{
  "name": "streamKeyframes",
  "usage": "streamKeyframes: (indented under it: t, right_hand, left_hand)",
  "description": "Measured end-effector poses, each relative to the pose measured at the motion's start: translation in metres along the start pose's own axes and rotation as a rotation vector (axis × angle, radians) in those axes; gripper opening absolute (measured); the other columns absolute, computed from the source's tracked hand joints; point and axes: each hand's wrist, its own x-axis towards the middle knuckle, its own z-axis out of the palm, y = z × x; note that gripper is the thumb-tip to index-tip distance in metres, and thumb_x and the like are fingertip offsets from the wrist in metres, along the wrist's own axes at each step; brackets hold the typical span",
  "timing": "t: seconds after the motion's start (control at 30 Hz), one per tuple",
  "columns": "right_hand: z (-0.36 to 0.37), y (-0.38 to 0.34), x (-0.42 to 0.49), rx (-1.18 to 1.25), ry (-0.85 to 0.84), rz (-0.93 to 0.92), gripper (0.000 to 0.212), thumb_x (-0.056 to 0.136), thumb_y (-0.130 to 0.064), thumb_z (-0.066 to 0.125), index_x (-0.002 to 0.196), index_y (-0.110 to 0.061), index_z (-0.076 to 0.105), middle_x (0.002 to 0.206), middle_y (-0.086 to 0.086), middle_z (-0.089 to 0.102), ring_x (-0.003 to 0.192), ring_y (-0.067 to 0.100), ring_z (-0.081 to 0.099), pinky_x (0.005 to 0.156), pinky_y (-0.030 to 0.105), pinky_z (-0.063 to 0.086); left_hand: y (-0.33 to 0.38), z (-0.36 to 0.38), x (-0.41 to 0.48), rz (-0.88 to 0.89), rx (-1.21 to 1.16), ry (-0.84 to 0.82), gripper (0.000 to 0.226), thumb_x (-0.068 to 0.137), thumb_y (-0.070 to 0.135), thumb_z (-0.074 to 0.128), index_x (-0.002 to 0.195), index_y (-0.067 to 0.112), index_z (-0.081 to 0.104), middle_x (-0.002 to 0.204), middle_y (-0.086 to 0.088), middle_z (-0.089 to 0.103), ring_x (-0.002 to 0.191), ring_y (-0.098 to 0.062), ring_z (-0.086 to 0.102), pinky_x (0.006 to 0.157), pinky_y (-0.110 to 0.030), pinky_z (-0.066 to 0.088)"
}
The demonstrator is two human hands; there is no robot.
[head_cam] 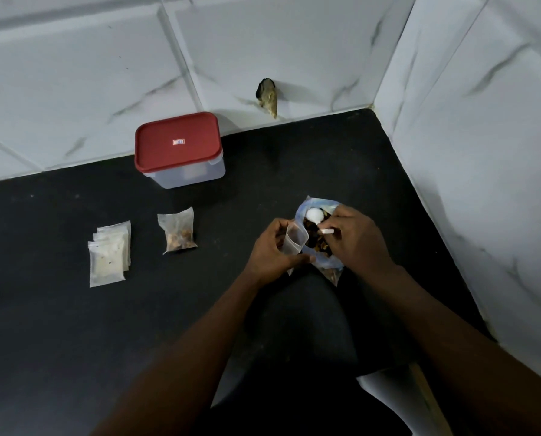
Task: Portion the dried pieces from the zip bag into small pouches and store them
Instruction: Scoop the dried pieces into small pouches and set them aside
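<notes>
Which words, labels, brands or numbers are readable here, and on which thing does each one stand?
No text is readable.
Sticker on the red lid: red and white, too small and blurred to read.
Zip bag: no print shows.
Pouches: no print shows.

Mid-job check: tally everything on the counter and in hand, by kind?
Zip bag: 1
White scoop: 1
Filled pouch: 1
Open pouch, in left hand: 1
Stack of empty pouches: 1, pouches uncountable
Red-lidded container: 1
Total: 6
</notes>
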Motion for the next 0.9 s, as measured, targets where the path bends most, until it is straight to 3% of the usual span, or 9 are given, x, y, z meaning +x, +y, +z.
streamKeyframes:
  t: [0.07, 0.2, 0.3, 0.37, 0.47, 0.57, 0.67, 0.8, 0.9]
  right_hand:
    - [0.0, 0.002, 0.0, 0.034, -0.048, -0.004, 0.055, 0.082, -0.052, 0.049, 0.091, -0.005, 0.077, 0.097, 0.009, 0.07, 0.085, 0.018, 0.067, 0.078, 0.029, 0.053]
    - [-0.007, 0.019, 0.001, 0.082, -0.099, -0.03, 0.011, 0.089, -0.015, 0.072, 0.095, -0.008, 0.078, 0.098, 0.005, 0.07, 0.09, 0.015, 0.067, 0.082, 0.042, 0.059]
    - [-0.022, 0.024, 0.0, 0.1, -0.113, -0.057, 0.011, 0.087, -0.013, 0.078, 0.097, -0.01, 0.079, 0.099, 0.0, 0.07, 0.092, 0.009, 0.066, 0.084, 0.029, 0.056]
    - [-0.028, 0.025, 0.001, 0.121, -0.036, -0.085, 0.012, 0.085, -0.01, 0.079, 0.097, -0.009, 0.08, 0.096, -0.001, 0.07, 0.088, 0.009, 0.065, 0.08, 0.024, 0.053]
    - [-0.02, 0.026, 0.008, 0.103, 0.046, -0.077, 0.013, 0.084, -0.004, 0.079, 0.097, -0.006, 0.08, 0.093, 0.004, 0.07, 0.084, 0.012, 0.065, 0.077, 0.03, 0.056]
    - [-0.003, 0.023, 0.011, 0.103, 0.027, -0.077, 0.01, 0.084, -0.004, 0.076, 0.093, -0.006, 0.08, 0.092, 0.006, 0.07, 0.083, 0.017, 0.067, 0.075, 0.039, 0.058]
    - [0.005, 0.021, 0.009, 0.11, -0.024, -0.051, 0.007, 0.086, -0.007, 0.075, 0.092, -0.009, 0.079, 0.093, 0.003, 0.07, 0.084, 0.014, 0.067, 0.076, 0.04, 0.058]
    - [-0.006, 0.022, 0.0, 0.116, -0.103, -0.029, 0.012, 0.084, -0.014, 0.081, 0.096, -0.012, 0.079, 0.095, -0.003, 0.07, 0.086, 0.003, 0.065, 0.082, 0.03, 0.058]
    - [-0.02, 0.023, -0.001, 0.179, -0.033, 0.013, 0.015, 0.081, -0.011, 0.084, 0.095, -0.013, 0.081, 0.089, -0.007, 0.069, 0.083, -0.005, 0.064, 0.077, 0.009, 0.048]
  left_hand:
    - [-0.001, 0.001, 0.0, 0.002, -0.01, 0.005, 0.06, 0.069, 0.02, 0.095, 0.118, 0.027, 0.06, 0.118, 0.008, 0.069, 0.111, -0.007, 0.066, 0.098, -0.039, 0.057]
    - [-0.003, 0.001, 0.0, -0.018, -0.032, 0.017, 0.059, 0.069, 0.019, 0.095, 0.117, 0.025, 0.062, 0.117, 0.007, 0.069, 0.109, -0.007, 0.067, 0.097, -0.04, 0.058]
    - [-0.003, 0.0, 0.0, -0.017, -0.043, 0.013, 0.059, 0.069, 0.019, 0.095, 0.118, 0.023, 0.062, 0.117, 0.007, 0.069, 0.108, -0.006, 0.067, 0.096, -0.039, 0.058]
    - [-0.002, 0.0, 0.0, -0.026, -0.047, 0.007, 0.059, 0.07, 0.018, 0.094, 0.119, 0.024, 0.062, 0.118, 0.008, 0.068, 0.109, -0.005, 0.066, 0.096, -0.037, 0.059]
    - [-0.002, 0.001, 0.001, -0.029, -0.049, 0.0, 0.058, 0.07, 0.018, 0.093, 0.118, 0.025, 0.061, 0.118, 0.008, 0.068, 0.109, -0.004, 0.066, 0.097, -0.037, 0.058]
    - [-0.003, 0.001, 0.001, -0.027, -0.058, -0.002, 0.059, 0.069, 0.019, 0.094, 0.118, 0.026, 0.061, 0.119, 0.007, 0.068, 0.111, -0.007, 0.066, 0.098, -0.039, 0.058]
    - [-0.005, 0.001, 0.001, -0.03, -0.067, -0.002, 0.059, 0.069, 0.018, 0.094, 0.118, 0.024, 0.061, 0.119, 0.005, 0.069, 0.111, -0.01, 0.067, 0.099, -0.043, 0.058]
    - [-0.006, 0.001, 0.001, -0.028, -0.076, -0.005, 0.06, 0.07, 0.018, 0.094, 0.12, 0.024, 0.061, 0.12, 0.003, 0.069, 0.112, -0.011, 0.068, 0.099, -0.046, 0.058]
    - [-0.007, 0.0, 0.001, -0.022, -0.08, -0.002, 0.06, 0.069, 0.02, 0.095, 0.119, 0.024, 0.062, 0.119, 0.003, 0.07, 0.112, -0.013, 0.069, 0.098, -0.046, 0.058]
